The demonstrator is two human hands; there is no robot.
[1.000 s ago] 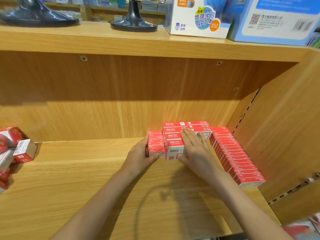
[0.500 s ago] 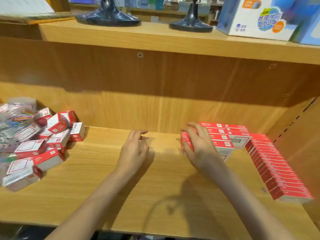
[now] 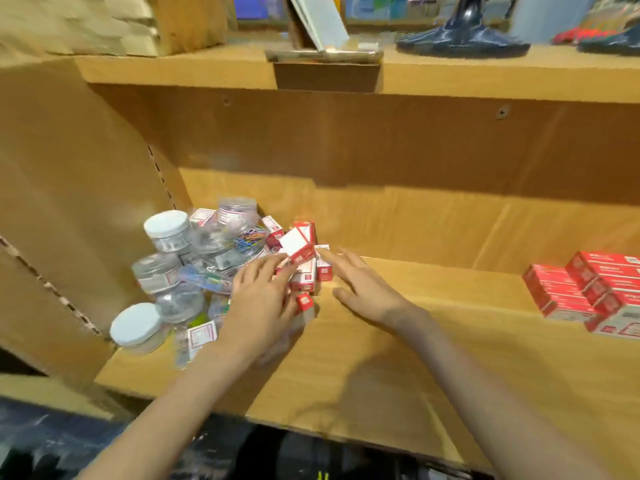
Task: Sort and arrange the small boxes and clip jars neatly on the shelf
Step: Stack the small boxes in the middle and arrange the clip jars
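Head view shows both hands reaching into the jumbled small red-and-white cardboard boxes (image 3: 304, 261) beside clear plastic clip jars (image 3: 166, 233) at the wooden shelf's (image 3: 398, 368) left end. Left hand (image 3: 259, 303) and right hand (image 3: 363, 285) lie spread, gripping nothing. Gathering is underway; next, each grip likely must close on a few boxes.

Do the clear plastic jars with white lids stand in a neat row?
No, the clear plastic jars with white lids lie jumbled among small red-and-white cardboard boxes.
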